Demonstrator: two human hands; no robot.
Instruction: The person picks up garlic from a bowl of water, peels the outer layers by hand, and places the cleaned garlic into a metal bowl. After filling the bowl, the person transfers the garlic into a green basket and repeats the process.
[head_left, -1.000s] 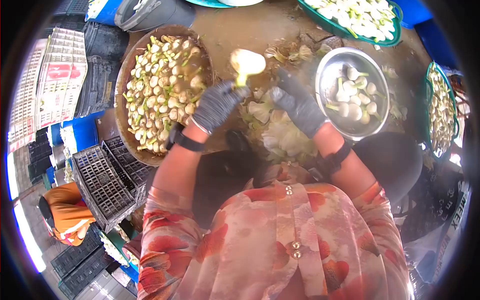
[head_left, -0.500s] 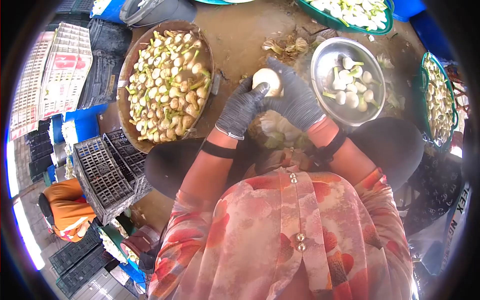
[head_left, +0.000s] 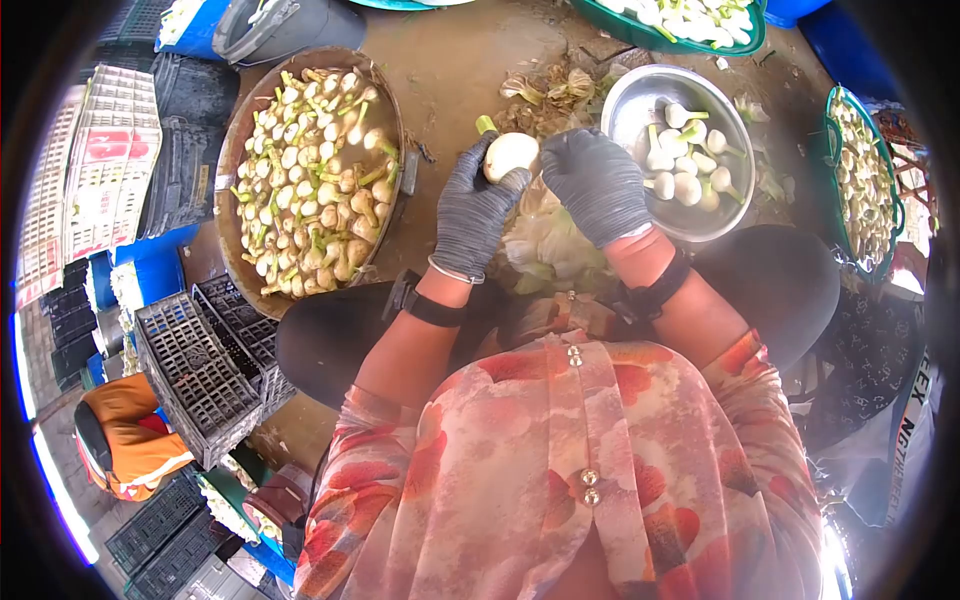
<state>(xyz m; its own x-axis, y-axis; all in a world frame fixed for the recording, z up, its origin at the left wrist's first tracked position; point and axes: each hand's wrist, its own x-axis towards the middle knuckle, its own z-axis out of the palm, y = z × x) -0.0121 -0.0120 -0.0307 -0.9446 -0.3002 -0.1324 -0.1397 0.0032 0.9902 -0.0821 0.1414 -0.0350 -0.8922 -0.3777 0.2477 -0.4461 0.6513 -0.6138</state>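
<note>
My left hand (head_left: 473,215), in a dark grey glove, is closed around a white garlic bulb (head_left: 512,158) whose short green stem points up and left. Just right of the bulb is my right hand (head_left: 598,190), gloved alike, its fingers curled in; what they hold, if anything, is hidden. Below the hands lies a pile of pale peeled skins (head_left: 548,245). A metal bowl (head_left: 625,105) with several white stemmed bulbs stands beside my right hand. To the left is a wide round tub (head_left: 228,175) of garlic bulbs in murky water.
Brown dry husks (head_left: 560,88) lie on the wet floor (head_left: 450,60) beyond my hands. Green baskets of bulbs stand at the top (head_left: 690,47) and far right (head_left: 830,135). Grey plastic crates (head_left: 195,360) are at the left, near a person in orange clothing (head_left: 135,435).
My right hand has come away from the bulb a little to the right, its fingers now curled. The bulb has turned in my left hand so its green stem shows. The whole view has shifted slightly.
</note>
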